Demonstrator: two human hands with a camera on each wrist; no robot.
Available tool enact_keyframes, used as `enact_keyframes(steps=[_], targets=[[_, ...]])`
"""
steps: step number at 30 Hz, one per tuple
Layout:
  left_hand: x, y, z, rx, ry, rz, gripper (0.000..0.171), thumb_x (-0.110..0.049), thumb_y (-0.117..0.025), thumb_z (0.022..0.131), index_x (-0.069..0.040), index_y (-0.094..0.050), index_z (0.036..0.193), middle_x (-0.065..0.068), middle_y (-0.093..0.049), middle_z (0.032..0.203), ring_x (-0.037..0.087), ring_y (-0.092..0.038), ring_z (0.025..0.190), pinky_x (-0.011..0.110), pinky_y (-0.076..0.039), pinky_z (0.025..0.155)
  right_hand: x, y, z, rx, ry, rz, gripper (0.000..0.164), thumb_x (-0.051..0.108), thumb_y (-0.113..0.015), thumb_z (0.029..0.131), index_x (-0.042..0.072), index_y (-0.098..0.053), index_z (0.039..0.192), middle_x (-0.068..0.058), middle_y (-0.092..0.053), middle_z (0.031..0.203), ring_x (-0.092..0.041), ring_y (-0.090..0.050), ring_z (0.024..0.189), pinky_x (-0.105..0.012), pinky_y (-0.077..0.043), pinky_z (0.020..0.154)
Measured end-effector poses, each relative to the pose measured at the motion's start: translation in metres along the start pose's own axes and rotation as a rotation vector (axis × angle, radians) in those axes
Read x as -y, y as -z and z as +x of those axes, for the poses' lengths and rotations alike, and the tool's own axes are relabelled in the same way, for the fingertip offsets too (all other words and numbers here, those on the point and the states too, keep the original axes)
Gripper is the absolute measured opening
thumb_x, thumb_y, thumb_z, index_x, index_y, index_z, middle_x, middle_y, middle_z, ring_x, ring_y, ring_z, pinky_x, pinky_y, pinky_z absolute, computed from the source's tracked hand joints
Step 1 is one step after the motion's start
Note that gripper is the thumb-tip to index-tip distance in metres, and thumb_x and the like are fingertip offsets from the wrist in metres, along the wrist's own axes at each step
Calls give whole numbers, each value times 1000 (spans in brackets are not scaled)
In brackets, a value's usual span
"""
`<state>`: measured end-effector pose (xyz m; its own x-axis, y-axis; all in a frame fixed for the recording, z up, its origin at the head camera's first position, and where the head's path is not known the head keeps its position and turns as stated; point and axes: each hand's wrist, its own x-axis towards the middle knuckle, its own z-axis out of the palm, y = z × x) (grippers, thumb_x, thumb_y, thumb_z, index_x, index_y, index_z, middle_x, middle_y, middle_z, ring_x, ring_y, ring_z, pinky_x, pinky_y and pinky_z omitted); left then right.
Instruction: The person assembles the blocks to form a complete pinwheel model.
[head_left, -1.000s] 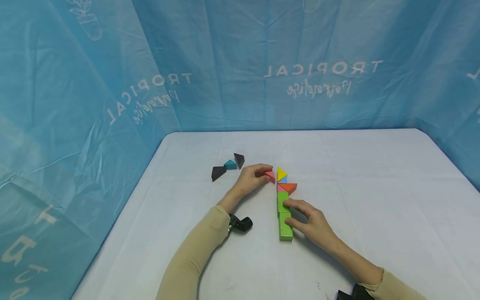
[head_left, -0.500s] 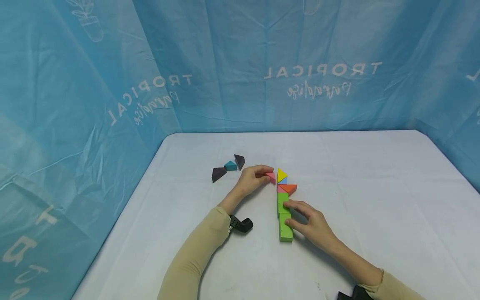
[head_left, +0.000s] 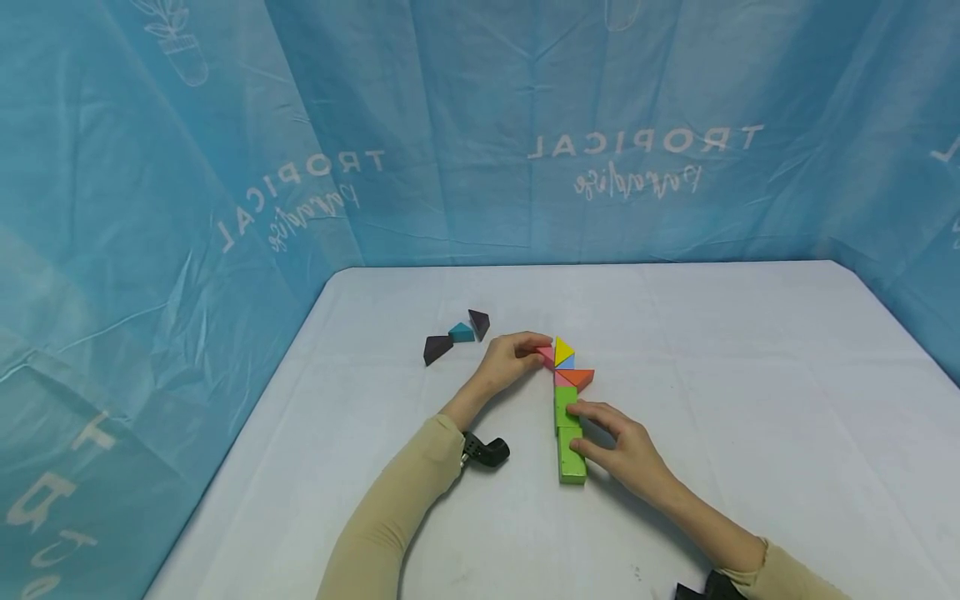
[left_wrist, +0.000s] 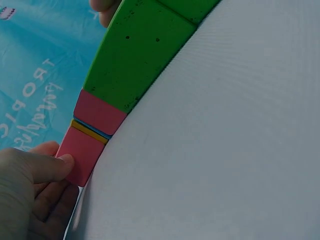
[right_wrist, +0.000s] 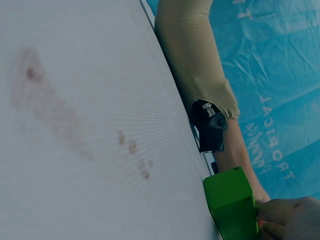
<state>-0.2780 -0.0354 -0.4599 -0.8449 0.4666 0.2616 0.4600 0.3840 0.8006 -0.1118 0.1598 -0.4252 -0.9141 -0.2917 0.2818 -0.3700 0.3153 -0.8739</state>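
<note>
In the head view my left hand (head_left: pixel 504 363) pinches a pink triangular block (head_left: pixel 545 357) against the left side of a yellow triangle block (head_left: pixel 563 352). A light blue triangle (head_left: pixel 567 362) sits beside the yellow one. Below them lie an orange triangle (head_left: pixel 577 377) and a second pink triangle (head_left: pixel 560 379), then two green rectangular blocks (head_left: pixel 572 458) end to end. My right hand (head_left: pixel 633 454) touches the right side of the green blocks with forefinger and thumb. The left wrist view shows the thumb on the pink block (left_wrist: pixel 82 155); its far side is hidden.
Two dark triangular blocks (head_left: pixel 438 349) and a teal triangular block (head_left: pixel 461 333) lie to the left, behind my left hand. A white cloth (head_left: pixel 750 400) covers the table. Blue printed curtains (head_left: pixel 465 183) hang around the left, back and right sides.
My left hand has moved slightly right, bringing the pink block from a small gap up against the yellow triangle. My right hand has stayed in place on the green blocks.
</note>
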Motion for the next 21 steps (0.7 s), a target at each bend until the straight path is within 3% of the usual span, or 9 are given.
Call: enact_keyframes(steps=[5, 15, 21], targets=[[0, 0, 0, 4, 1, -15, 29, -3, -66, 88, -8, -67, 116, 4, -66, 112, 10, -61, 94, 19, -48, 85, 0, 0, 0, -1, -5, -3, 43, -2, -70, 82, -6, -57, 123, -17, -57, 124, -31, -46, 124, -27, -35, 102], [0, -1, 1, 3, -1, -19, 29, -1, -65, 88, -7, -67, 116, 4, -67, 112, 11, -61, 96, 20, -48, 86, 1, 0, 0, -2, -7, -17, 43, -2, -70, 82, -6, -57, 123, -17, -57, 124, -31, -47, 123, -38, -36, 101], [-2, 9, 3, -55, -18, -93, 29, 0, -64, 88, -4, -65, 117, 8, -67, 112, 17, -63, 101, 26, -50, 88, -4, -1, 1, -9, 8, -30, 43, -3, -71, 81, -7, -57, 122, -18, -58, 122, -33, -48, 121, -41, -38, 100]])
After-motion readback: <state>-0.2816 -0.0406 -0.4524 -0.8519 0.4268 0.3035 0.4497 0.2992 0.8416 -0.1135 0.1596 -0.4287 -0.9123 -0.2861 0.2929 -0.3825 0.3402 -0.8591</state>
